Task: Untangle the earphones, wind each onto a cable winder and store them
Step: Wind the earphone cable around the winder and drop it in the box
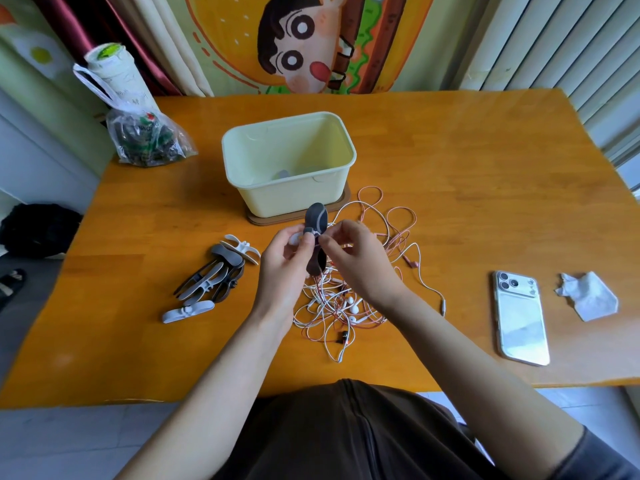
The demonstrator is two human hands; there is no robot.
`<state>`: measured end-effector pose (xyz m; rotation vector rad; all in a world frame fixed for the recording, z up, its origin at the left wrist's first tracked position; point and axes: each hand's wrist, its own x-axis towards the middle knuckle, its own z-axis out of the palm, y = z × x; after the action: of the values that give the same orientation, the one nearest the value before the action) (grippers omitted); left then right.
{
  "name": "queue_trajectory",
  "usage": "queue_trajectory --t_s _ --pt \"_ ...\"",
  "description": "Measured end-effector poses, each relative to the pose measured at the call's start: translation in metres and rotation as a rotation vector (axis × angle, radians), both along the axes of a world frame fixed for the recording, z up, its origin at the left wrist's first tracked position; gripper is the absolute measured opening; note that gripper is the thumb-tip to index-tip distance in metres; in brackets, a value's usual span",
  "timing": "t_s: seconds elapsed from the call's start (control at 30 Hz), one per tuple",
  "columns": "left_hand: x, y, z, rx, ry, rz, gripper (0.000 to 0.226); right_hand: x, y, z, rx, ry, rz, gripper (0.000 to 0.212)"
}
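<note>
Grey cable winder (pixel 316 220) is sitting mid-frame, left hand (pixel 284 268) and right hand (pixel 356 258) both pinching it with curled fingers above the tangled earphones (pixel 346 303); bare tabletop (pixel 121 341) is lying open lower left.

The table (pixel 450 161) is orange-brown wood with a faint grain; the box (pixel 266 202) is pale cream-yellow, on a brown base (pixel 258 220); the cable winder (pixel 317 216) is dark grey; the earphones (pixel 349 308) have white and pink cables; the spare winders (pixel 214 277) are grey, white and black; the phone (pixel 521 323) and the tissue (pixel 588 297) are white; the hanging (pixel 301 39) shows a coloured cartoon face.
</note>
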<state>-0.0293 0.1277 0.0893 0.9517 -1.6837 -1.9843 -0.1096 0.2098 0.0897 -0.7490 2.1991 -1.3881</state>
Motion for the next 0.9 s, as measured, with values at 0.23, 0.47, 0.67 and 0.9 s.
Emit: queue_trajectory --t_s 0.23,0.47,0.67,0.9 --pt "-0.001 -0.009 -0.002 0.01 -0.016 -0.01 0.016 0.004 0.003 -0.003 0.047 -0.031 0.108 0.011" --pt "0.001 -0.014 -0.008 -0.114 -0.082 -0.003 0.013 -0.007 0.01 0.0 0.07 0.192 0.095 0.012" --pt "0.004 -0.016 -0.014 -0.184 -0.139 -0.029 0.019 -0.016 0.014 0.001 0.169 0.133 0.076 0.015" --pt "0.006 -0.011 -0.016 -0.164 -0.155 -0.08 0.013 -0.017 0.019 -0.004 0.307 0.08 0.3 0.035"
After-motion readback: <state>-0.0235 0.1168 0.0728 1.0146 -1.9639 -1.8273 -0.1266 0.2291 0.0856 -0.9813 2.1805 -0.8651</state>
